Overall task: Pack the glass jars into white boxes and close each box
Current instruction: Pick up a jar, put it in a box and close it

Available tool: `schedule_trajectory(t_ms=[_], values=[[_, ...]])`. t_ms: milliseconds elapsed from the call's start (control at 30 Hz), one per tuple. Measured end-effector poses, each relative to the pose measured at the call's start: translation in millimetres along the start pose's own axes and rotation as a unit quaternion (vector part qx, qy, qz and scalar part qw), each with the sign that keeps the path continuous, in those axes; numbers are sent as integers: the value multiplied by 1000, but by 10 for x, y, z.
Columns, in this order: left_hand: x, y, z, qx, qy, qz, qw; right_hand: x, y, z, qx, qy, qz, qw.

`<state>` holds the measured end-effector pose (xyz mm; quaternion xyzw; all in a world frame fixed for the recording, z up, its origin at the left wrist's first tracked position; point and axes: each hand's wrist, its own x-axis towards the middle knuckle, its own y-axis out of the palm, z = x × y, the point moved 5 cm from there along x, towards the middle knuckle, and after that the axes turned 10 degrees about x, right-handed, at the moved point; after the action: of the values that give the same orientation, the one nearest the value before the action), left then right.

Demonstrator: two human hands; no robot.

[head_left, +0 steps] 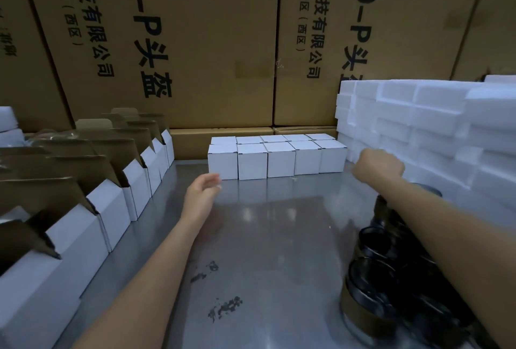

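Glass jars [396,273] stand right of the closed white boxes [276,157]. Left hand [202,191] hovers loose, empty; right hand [378,165] looks curled, perhaps empty. Seat one jar upright before folding flaps.

A grey, glossy metal counter [268,237] fills the lower middle, catching soft glints of overhead light and carrying a few dark scuff marks [220,306] toward 6 o'clock. From 10 to 2 o'clock, tall brown cardboard cartons [195,41] stand side by side like a wall, printed with large black Chinese characters and "0-P". Lower brown cartons [220,136] lie along their base at the counter's far edge.
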<state>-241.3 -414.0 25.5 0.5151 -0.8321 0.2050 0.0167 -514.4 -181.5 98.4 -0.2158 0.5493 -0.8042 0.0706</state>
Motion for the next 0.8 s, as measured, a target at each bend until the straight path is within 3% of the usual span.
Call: schedule_trajectory(t_ms=[133,267,567,800], values=[[-379,-83,-65,-29,10,2,1000,-202,-249,-398,-95,103,9,990],[-684,-174,-118,-51,7,-3,999,-365,-149,-629,-72,151,90,982],[-1089,-307,-189,-64,1,-11,998,-410,41,29,15,-17,119,993],[-1259,-356,-221,-62,-1,-12,998,-972,131,879,5,-218,121,968]])
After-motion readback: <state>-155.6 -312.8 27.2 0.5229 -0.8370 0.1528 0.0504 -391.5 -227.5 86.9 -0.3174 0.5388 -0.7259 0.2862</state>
